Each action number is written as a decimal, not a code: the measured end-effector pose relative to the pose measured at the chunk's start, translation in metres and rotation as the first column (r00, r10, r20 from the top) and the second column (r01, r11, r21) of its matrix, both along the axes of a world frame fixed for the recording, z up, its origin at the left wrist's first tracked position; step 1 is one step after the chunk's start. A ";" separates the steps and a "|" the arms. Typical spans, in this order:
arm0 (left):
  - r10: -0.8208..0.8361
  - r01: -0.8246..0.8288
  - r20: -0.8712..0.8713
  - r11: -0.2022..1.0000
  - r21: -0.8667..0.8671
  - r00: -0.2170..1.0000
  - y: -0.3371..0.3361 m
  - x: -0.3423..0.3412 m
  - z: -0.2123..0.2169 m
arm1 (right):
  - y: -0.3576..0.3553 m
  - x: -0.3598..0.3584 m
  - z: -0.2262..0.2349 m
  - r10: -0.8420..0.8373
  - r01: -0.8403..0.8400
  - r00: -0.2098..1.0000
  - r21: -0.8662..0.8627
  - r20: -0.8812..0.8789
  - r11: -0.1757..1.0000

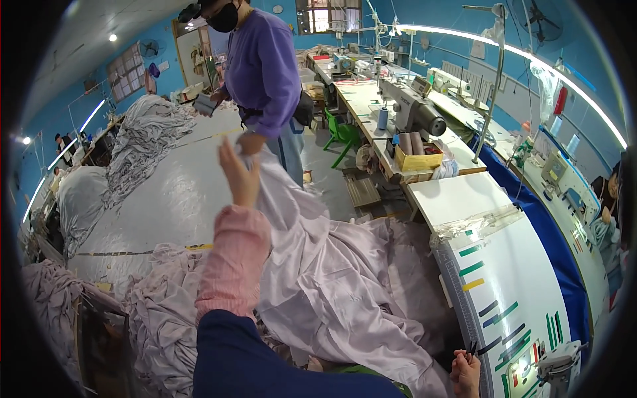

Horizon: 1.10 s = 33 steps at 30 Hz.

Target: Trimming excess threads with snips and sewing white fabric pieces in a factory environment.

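My left hand (239, 171) is raised at the end of a pink sleeve, fingers stretched out, somewhat blurred, with no object visible in it. Right behind it, a co-worker's hand (252, 142) is at the upper end of a pale lilac-grey cloth (318, 265). That cloth drapes down in folds toward me. Low on the right, my right hand (466, 373) is closed around a small dark pointed tool (472, 347), perhaps thread snips; most of it is hidden by the fingers. This hand is beside the left edge of a white sewing table (517, 285).
A co-worker in a purple top (265, 66) stands across from me, holding a grey object (205, 104). Heaped cloth (149, 132) lies on a large pale table (166, 192). Rightward are a sewing machine (415, 109), a yellow box of thread cones (418, 158) and a green chair (342, 136).
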<state>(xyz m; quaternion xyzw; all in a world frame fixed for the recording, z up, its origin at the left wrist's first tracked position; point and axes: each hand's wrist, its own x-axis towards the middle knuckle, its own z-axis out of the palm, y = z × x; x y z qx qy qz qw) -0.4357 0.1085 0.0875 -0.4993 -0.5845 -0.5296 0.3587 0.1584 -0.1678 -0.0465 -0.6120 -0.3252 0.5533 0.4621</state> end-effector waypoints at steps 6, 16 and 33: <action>-0.481 0.492 0.145 0.752 -0.438 0.865 -0.023 0.143 -0.160 | -0.029 0.006 0.006 -0.105 0.103 0.992 -0.039 -0.066 0.994; -0.677 0.020 -0.072 0.127 -0.992 0.732 -0.164 0.216 -0.286 | -0.089 0.032 -0.010 -0.237 0.236 0.967 -0.021 -0.093 0.972; -0.910 -0.107 -0.082 0.042 -0.993 0.406 -0.242 0.255 -0.294 | -0.177 0.054 -0.036 -0.379 0.393 0.860 -0.031 -0.342 0.919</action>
